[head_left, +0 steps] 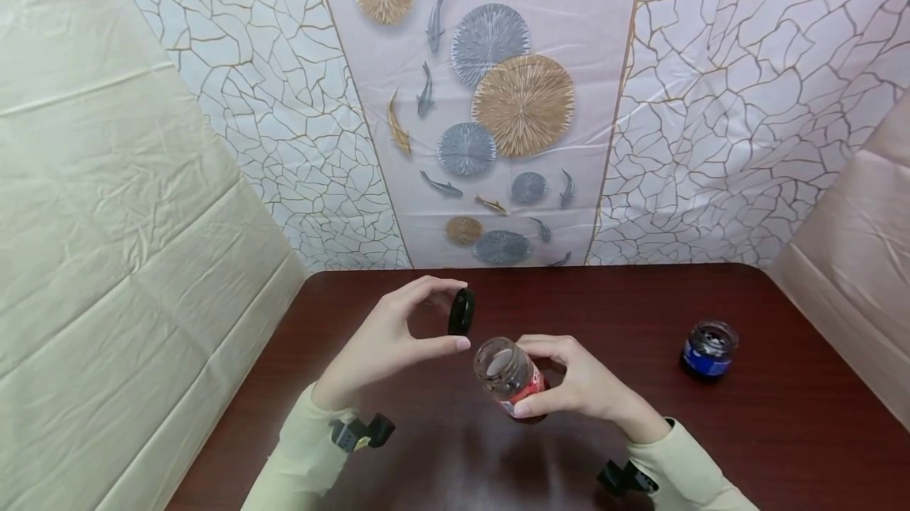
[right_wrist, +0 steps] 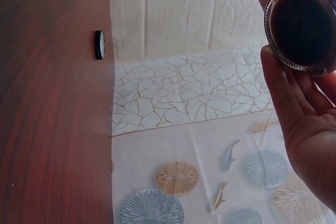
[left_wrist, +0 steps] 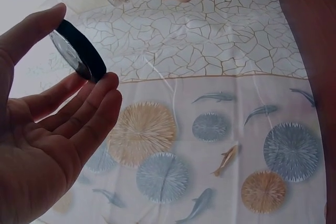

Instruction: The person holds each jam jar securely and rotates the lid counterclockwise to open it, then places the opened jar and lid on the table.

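In the head view my left hand pinches a black round lid by its edges, thumb below and fingers above. The left wrist view has the lid on its side between thumb and fingertips. Just right of it, my right hand grips an uncapped glass jar with a red label. The jar tilts with its mouth to the upper left, dark residue on its inner glass. Its dark round base faces the right wrist camera, fingers around the side. Lid and jar mouth are apart.
An uncapped glass jar with a blue label and dark contents stands on the right of the brown table. Another black-rimmed lid lies on the table in the right wrist view. Patterned cloth hangs behind the table.
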